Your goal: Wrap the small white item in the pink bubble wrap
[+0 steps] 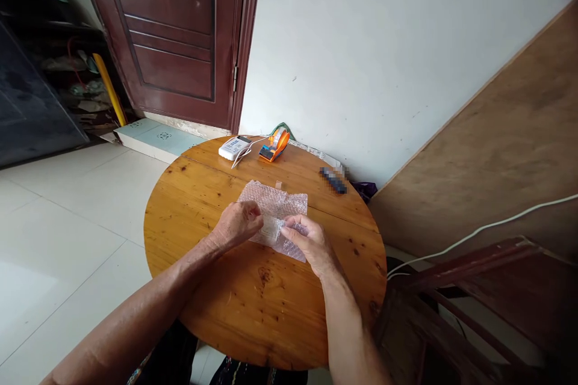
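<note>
Hard to make out 1st: the L hand (pixel 239 221) is curled w/ its thumb & fingertips close tog. at the L side of the bubble wrap (pixel 259 192); can't tell if they pinch film or just touch it. The R hand (pixel 311 237) has thumb & forefinger narrow at the R side, over the wrap's edge; grip unclear there too, tips partly lost vs. the clear plastic. Betw. the hands a clear flat item (pixel 271 228) lies on the wrap, approx. rectangular, contents unreadable; its ends are partly hidden by the hands. Wrap is thin, see-through, pinkish, dimpled w/ small bubbles, spread mid-worktop; a small brownish tab (pixel 279 185) shows at its far edge. Dark oblong obj. (pixel 333 180) far R is pixelated, can't ID. Forearms cut off at btm. Worktop (pixel 266 307) = round, varnished wood, orangey-brown, w/ dark knots & a plank seam. Far side: orange plastic tape dispenser (pixel 282 143), beside it a white boxy device (pixel 233 148) w/ rounded corners, label too small to read, & thin white cord (pixel 241 157) looped next to it.
</note>
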`<control>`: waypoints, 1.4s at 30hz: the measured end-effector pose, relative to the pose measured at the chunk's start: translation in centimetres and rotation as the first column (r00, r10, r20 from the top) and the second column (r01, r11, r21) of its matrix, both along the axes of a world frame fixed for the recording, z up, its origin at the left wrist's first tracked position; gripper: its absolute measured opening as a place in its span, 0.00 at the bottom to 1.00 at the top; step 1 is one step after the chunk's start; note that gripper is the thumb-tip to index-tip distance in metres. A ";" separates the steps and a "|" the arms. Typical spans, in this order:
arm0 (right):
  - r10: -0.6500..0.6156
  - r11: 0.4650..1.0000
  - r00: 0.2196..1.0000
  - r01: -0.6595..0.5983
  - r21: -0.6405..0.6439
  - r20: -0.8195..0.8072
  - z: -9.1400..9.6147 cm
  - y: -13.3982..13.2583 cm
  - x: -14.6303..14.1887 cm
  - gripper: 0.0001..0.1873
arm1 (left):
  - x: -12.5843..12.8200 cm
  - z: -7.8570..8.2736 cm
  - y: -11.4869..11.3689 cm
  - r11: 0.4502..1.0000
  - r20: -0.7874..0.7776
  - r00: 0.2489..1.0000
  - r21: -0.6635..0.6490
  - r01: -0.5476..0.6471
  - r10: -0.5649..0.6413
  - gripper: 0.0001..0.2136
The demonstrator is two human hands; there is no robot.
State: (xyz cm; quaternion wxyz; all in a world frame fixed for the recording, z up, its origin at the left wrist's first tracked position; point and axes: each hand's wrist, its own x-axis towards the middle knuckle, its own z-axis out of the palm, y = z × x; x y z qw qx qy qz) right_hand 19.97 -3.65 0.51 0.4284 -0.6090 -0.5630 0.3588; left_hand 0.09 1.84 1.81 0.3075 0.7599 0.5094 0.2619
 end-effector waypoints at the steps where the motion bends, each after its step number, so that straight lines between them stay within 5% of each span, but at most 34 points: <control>1: -0.011 1.000 1.000 0.011 0.009 -0.004 -0.1 0.0 0.0 0.12 | -0.2 -0.1 0.1 1.000 0.043 0.999 -0.023 0.020 -0.019 0.06; 8: -0.089 0.996 0.993 0.088 -0.020 -0.073 0.2 0.1 -0.8 0.11 | -0.6 -0.6 0.5 0.989 0.284 0.952 -0.065 0.136 -0.112 0.12; 20: -0.089 0.994 0.974 0.073 -0.082 -0.210 -0.1 0.3 -1.1 0.12 | 0.5 -0.8 0.9 0.992 0.296 0.954 -0.091 0.086 -0.056 0.04; 28: -0.069 0.992 0.965 0.040 -0.118 -0.253 0.1 0.1 -1.5 0.13 | -1.1 -0.3 0.9 0.958 0.308 0.936 -0.171 0.230 -0.170 0.15; 42: -0.054 0.996 0.977 0.039 -0.076 -0.207 0.1 0.0 -1.7 0.14 | -0.4 -0.7 0.9 0.954 0.306 0.932 -0.163 0.252 -0.194 0.06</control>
